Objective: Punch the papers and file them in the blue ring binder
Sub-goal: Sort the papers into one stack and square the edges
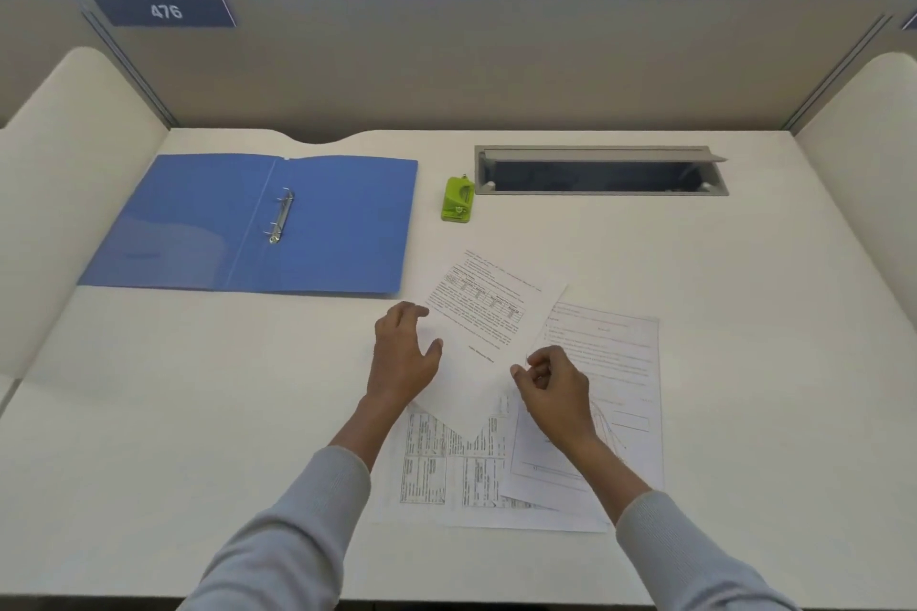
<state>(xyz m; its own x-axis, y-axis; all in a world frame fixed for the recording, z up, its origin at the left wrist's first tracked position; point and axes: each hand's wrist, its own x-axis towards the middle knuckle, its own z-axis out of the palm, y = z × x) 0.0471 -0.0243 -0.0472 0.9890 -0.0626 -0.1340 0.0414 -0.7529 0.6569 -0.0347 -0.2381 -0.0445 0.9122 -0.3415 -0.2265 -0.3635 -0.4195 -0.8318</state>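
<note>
The blue ring binder (208, 223) lies open and flat at the far left of the desk, its metal rings (281, 217) in the middle. A small green hole punch (458, 199) stands to its right. One printed sheet (484, 327) is tilted and lifted at an angle over two other printed sheets (615, 362) lying flat near the front. My left hand (403, 352) holds the tilted sheet's left edge, fingers spread under and over it. My right hand (553, 385) pinches its right edge between thumb and fingers.
A grey cable hatch (600, 170) with its lid raised is set into the desk at the back right. Beige partition walls (446, 65) close the desk at the back and both sides. A sign reads 476 (166, 10).
</note>
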